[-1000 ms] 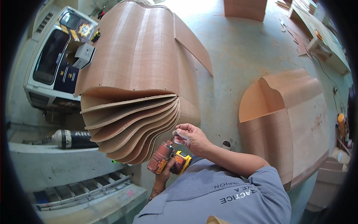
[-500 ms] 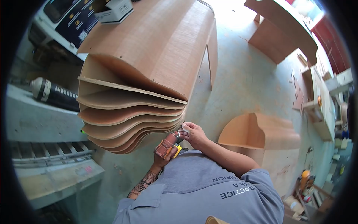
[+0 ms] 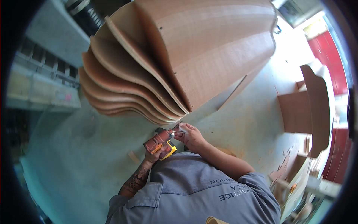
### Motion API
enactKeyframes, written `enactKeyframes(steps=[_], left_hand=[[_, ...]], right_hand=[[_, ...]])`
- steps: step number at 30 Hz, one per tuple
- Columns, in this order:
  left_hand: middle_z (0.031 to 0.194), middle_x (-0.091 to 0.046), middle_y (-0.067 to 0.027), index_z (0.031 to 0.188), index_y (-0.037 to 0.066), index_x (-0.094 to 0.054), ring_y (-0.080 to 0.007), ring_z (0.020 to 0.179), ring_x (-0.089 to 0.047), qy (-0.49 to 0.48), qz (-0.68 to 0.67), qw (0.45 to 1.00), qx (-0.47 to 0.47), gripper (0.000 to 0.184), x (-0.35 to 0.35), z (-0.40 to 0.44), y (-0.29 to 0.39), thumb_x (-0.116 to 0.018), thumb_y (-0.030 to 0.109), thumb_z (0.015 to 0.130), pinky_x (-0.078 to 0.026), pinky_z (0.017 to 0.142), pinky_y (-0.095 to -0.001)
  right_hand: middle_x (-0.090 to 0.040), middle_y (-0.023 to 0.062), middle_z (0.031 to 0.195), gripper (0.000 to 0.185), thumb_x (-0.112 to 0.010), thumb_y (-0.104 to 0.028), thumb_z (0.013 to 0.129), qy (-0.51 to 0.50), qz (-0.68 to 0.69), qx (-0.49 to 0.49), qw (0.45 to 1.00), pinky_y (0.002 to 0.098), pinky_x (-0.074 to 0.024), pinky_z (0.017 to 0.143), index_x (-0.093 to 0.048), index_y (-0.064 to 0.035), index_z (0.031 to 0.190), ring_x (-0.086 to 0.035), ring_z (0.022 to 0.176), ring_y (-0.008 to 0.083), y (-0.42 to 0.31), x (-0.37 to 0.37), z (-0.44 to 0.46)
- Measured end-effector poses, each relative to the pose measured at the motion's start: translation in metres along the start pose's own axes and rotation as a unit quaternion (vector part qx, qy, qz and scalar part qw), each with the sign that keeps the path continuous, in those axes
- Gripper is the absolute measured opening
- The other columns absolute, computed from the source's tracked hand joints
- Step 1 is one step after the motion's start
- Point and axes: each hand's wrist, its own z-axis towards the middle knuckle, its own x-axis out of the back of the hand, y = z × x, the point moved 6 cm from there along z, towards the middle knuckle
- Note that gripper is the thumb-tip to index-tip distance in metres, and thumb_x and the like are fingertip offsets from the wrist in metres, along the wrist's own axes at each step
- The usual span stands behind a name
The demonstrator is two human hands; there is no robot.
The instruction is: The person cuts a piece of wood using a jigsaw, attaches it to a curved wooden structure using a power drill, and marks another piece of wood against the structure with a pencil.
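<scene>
My left hand (image 3: 153, 154), below a patterned forearm, is closed round the grip of a cordless drill (image 3: 156, 142) with a reddish-brown body and a yellow battery base. The drill's nose points right, and a small light shines there. Just past the nose, my right hand (image 3: 192, 138) is closed in a pinch. A thin dark piece shows at its fingertips, too small to tell whether it is a bit or a screw. Beyond both hands stands a large curved plywood unit (image 3: 220, 41) with several wavy shelf panels (image 3: 130, 71) fanned along its end.
Another plywood piece (image 3: 296, 112) with a curved top stands on the floor at right. A metal rack (image 3: 44, 61) and a dark cylinder (image 3: 87, 15) are at left. Timber offcuts (image 3: 281, 168) lie at lower right. Red panels (image 3: 330, 56) stand behind.
My view has swung right, so the plywood unit appears rotated and higher. The drill and both hands now sit farther from its edge. Each hand keeps its grip.
</scene>
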Motion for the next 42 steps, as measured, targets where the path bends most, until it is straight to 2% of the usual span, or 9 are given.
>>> enactKeyframes(steps=[7, 9, 11, 13, 14, 16, 19, 27, 42], left_hand=[[0.090, -0.070, -0.0010, 0.119, 0.002, -0.070, -0.0076, 0.077, -0.065, 0.100, -0.198, 0.974, 0.046, 0.025, -0.043, -0.028, -0.032, -0.072, 0.012, 0.095, -0.053, 0.073, -0.0263], [0.120, -0.069, -0.0072, 0.128, 0.001, -0.063, -0.0108, 0.081, -0.064, 0.086, -0.241, 0.966, 0.036, 0.035, -0.050, -0.027, -0.030, -0.068, 0.008, 0.094, -0.054, 0.073, -0.0286], [0.110, -0.069, -0.0050, 0.126, 0.001, -0.065, -0.0098, 0.078, -0.063, 0.104, -0.262, 0.959, 0.025, 0.032, -0.052, -0.027, -0.033, -0.069, 0.009, 0.095, -0.053, 0.071, -0.0279], [0.089, -0.069, -0.0004, 0.121, 0.000, -0.069, -0.0078, 0.073, -0.062, 0.120, -0.288, 0.950, 0.008, 0.027, -0.058, -0.027, -0.038, -0.069, 0.012, 0.096, -0.051, 0.069, -0.0263], [0.089, -0.068, -0.0007, 0.122, 0.000, -0.068, -0.0084, 0.073, -0.062, 0.097, -0.279, 0.955, 0.012, 0.029, -0.059, -0.025, -0.046, -0.070, 0.013, 0.096, -0.051, 0.068, -0.0264], [0.089, -0.068, -0.0010, 0.122, 0.000, -0.068, -0.0085, 0.072, -0.062, 0.087, -0.297, 0.951, 0.004, 0.029, -0.065, -0.019, -0.063, -0.071, 0.014, 0.096, -0.051, 0.068, -0.0263], [0.093, -0.069, -0.0021, 0.121, -0.001, -0.067, -0.0084, 0.071, -0.062, 0.069, -0.316, 0.946, 0.001, 0.031, -0.072, -0.008, -0.063, -0.073, 0.013, 0.094, -0.052, 0.068, -0.0256], [0.106, -0.070, -0.0060, 0.120, 0.001, -0.066, -0.0087, 0.072, -0.062, 0.065, -0.389, 0.918, -0.031, 0.031, -0.084, 0.011, -0.068, -0.075, 0.010, 0.092, -0.054, 0.066, -0.0265], [0.091, -0.068, 0.0000, 0.117, 0.005, -0.064, -0.0060, 0.067, -0.063, 0.042, -0.386, 0.922, -0.010, 0.031, -0.084, 0.019, -0.082, -0.078, 0.011, 0.090, -0.056, 0.061, -0.0254]], right_hand=[[-0.072, 0.0115, 0.101, 0.026, -0.068, -0.030, 0.102, 0.010, -0.386, -0.070, 0.920, 0.0380, -0.0600, 0.085, -0.066, -0.0067, 0.113, -0.072, 0.090, 0.0242, -0.064, 0.022, -0.027], [-0.069, 0.0184, 0.109, 0.034, -0.075, -0.028, 0.095, -0.008, -0.704, 0.246, 0.667, 0.0432, -0.0568, 0.085, -0.064, -0.0021, 0.113, -0.069, 0.099, 0.0344, -0.122, -0.015, -0.037], [-0.053, 0.0288, 0.137, 0.056, -0.085, -0.025, 0.084, 0.021, -0.782, 0.470, 0.409, 0.0539, -0.0490, 0.097, -0.060, -0.0049, 0.130, -0.055, 0.124, 0.0467, -0.153, -0.068, -0.060], [-0.021, 0.0332, 0.162, 0.098, -0.094, -0.028, 0.071, -0.003, -0.792, 0.527, 0.308, 0.0650, -0.0367, 0.111, -0.043, -0.0128, 0.154, -0.029, 0.145, 0.0562, -0.162, -0.112, -0.069], [-0.021, 0.0332, 0.162, 0.098, -0.094, -0.028, 0.071, -0.012, -0.798, 0.524, 0.297, 0.0650, -0.0367, 0.111, -0.043, -0.0128, 0.154, -0.029, 0.145, 0.0562, -0.163, -0.121, -0.061], [-0.004, 0.0353, 0.167, 0.133, -0.100, -0.032, 0.060, 0.018, -0.851, 0.459, 0.254, 0.0740, -0.0294, 0.114, -0.020, -0.0181, 0.166, -0.014, 0.150, 0.0619, -0.161, -0.130, -0.041], [-0.001, 0.0343, 0.168, 0.147, -0.102, -0.035, 0.054, 0.023, -0.879, 0.408, 0.248, 0.0777, -0.0252, 0.115, -0.010, -0.0203, 0.168, -0.007, 0.153, 0.0613, -0.161, -0.129, -0.019], [0.002, 0.0380, 0.166, 0.147, -0.099, -0.042, 0.061, 0.017, -0.899, 0.388, 0.204, 0.0779, -0.0306, 0.112, -0.002, -0.0158, 0.168, -0.008, 0.150, 0.0663, -0.156, -0.134, -0.017], [0.009, 0.0362, 0.168, 0.144, -0.098, -0.036, 0.067, 0.003, -0.905, 0.370, 0.209, 0.0762, -0.0254, 0.116, 0.003, -0.0177, 0.168, -0.001, 0.152, 0.0629, -0.156, -0.134, -0.017]])
